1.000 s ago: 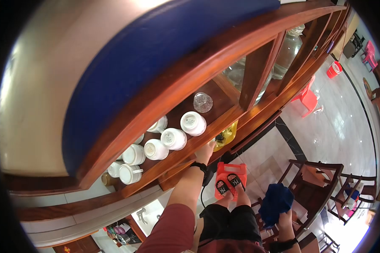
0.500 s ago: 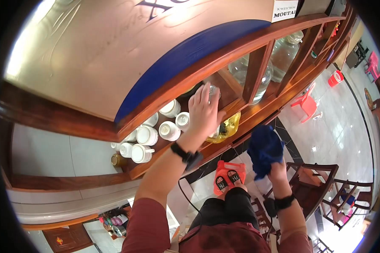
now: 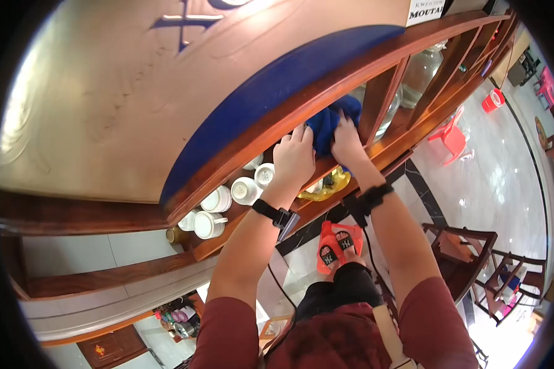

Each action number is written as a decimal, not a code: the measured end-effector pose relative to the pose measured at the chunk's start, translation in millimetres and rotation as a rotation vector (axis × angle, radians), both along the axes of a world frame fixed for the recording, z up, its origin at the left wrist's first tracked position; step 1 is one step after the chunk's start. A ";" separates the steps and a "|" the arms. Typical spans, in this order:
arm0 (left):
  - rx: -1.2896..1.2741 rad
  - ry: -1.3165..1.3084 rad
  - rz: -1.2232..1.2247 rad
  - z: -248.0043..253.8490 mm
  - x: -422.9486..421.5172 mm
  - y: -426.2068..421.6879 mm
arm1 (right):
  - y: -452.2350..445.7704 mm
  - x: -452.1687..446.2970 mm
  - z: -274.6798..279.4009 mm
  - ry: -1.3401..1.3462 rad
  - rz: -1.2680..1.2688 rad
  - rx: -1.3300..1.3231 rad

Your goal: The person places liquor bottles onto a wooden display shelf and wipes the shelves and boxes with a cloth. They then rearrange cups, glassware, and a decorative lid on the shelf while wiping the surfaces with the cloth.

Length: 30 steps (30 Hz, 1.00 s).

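Note:
Inside the wooden shelf compartment, my right hand [image 3: 348, 144] presses fingers into a bunched blue cloth [image 3: 322, 127]. Beside it my left hand [image 3: 294, 158] reaches in with bent fingers at the cloth's left edge; what its fingertips hold, if anything, is hidden. White cups [image 3: 245, 190] stand upside down on the shelf to the left of my left hand. Below my hands, a yellow plastic bag [image 3: 326, 187] lies on a lower ledge. Large glass jars [image 3: 421, 74] stand in the compartments to the right.
A curved wooden rail [image 3: 277, 129] runs above my hands, under a big gold and blue panel [image 3: 228, 86]. My feet are on a red stool [image 3: 328, 232]. Dark wooden chairs [image 3: 458, 261] stand at the right, with a red plastic chair [image 3: 452, 140] farther back.
The blue cloth has gone from the lower right up into the shelf with my right hand. My left hand stays in the compartment, having reached up from the lower ledge earlier.

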<state>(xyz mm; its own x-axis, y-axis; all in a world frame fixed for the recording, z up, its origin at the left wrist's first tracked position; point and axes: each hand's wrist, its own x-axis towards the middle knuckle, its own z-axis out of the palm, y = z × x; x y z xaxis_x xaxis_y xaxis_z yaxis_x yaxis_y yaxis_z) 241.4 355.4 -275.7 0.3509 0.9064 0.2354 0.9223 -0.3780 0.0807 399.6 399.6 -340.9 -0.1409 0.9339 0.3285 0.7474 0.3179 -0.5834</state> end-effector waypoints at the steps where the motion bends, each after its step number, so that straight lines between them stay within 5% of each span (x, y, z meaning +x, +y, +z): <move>1: 0.015 -0.053 -0.020 1.0 -0.3 0.8 | 9.3 -0.8 4.0 -0.020 -0.002 -0.039; 6: 0.018 -0.116 0.002 -8.2 -1.5 1.8 | 80.1 -14.6 -4.0 0.026 0.007 0.035; 9: -0.023 -0.132 0.014 -9.4 -0.8 1.0 | 163.4 -56.9 -66.2 0.064 -0.071 0.102; 11: 0.092 -0.098 -0.015 -13.6 -1.6 4.6 | 206.9 -83.4 -107.4 -0.172 -0.196 0.528; 16: -0.017 -0.116 0.001 -4.2 0.7 -0.1 | 148.1 -50.6 -7.1 -0.251 0.030 -0.095; 21: 0.060 -0.075 0.037 -4.9 1.7 0.9 | 92.3 -21.9 -9.1 -0.271 0.007 0.044; 23: 0.035 -0.084 0.052 -7.7 1.5 3.1 | 53.7 -14.7 36.7 -0.218 0.005 -0.333; 30: -0.123 -0.139 0.173 7.4 6.3 -4.3 | 26.1 -8.8 4.0 -0.250 -0.041 -0.095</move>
